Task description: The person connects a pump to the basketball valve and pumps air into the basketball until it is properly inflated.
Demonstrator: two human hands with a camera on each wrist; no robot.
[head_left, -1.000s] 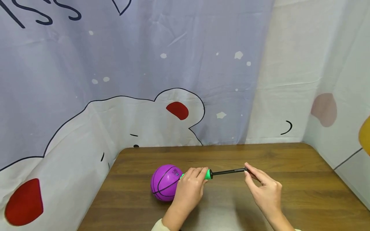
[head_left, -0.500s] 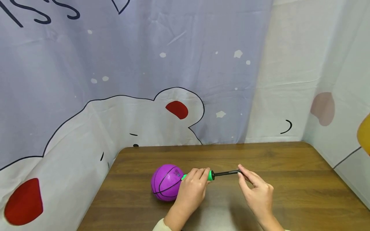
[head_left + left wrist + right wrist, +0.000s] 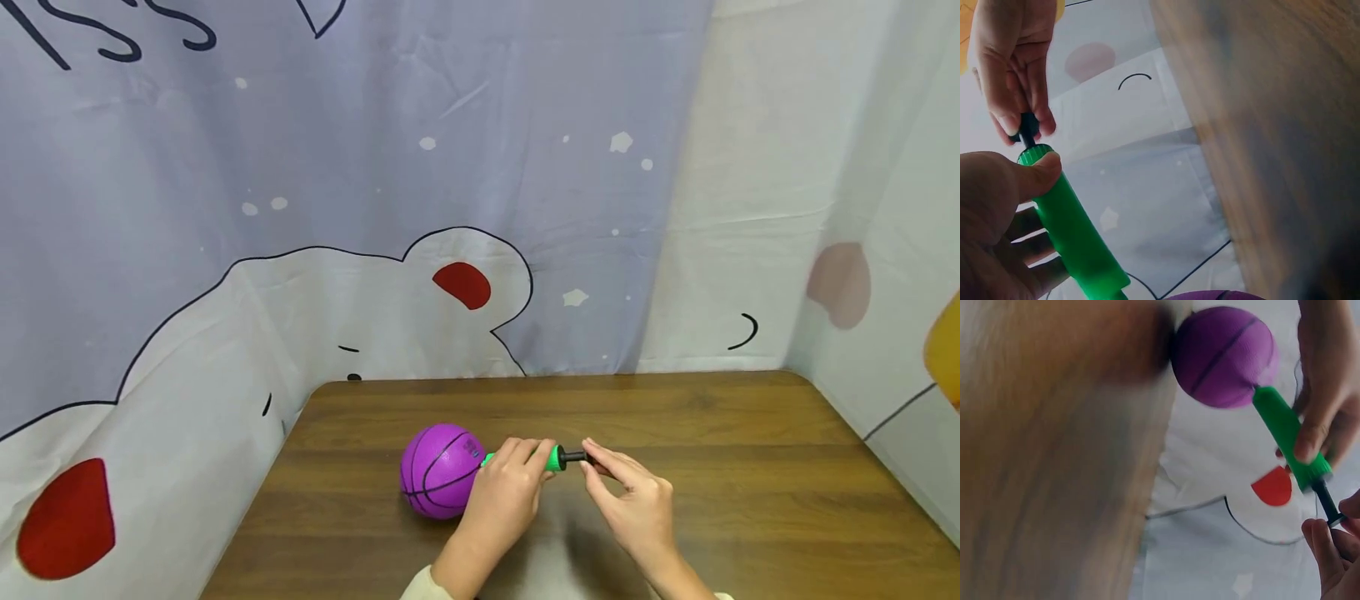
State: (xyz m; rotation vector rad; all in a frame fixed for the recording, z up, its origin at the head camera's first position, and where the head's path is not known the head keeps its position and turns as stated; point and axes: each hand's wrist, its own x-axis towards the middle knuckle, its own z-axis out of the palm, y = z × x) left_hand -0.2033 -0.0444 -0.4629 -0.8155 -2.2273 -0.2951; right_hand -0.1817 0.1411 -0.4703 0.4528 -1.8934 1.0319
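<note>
A purple ball (image 3: 442,471) with black seam lines rests on the table, left of both hands. My left hand (image 3: 507,492) grips the green barrel of a hand pump (image 3: 1079,231), thumb along one side and fingers round the other. The barrel's narrow end meets the ball's side in the right wrist view, where the ball (image 3: 1222,356) shows whole. My right hand (image 3: 633,500) pinches the black end of the pump's rod between thumb and fingertips. Only a short length of black rod (image 3: 1325,499) shows outside the barrel. The left hand hides most of the barrel in the head view.
The brown wooden table (image 3: 750,467) extends to both sides and behind the hands. A printed grey and white curtain (image 3: 570,208) hangs along its back and sides, close to the table's edges.
The right hand has moved left towards the left hand, pushing the pump's rod into the barrel. The ball and left hand have shifted slightly right in the head view.
</note>
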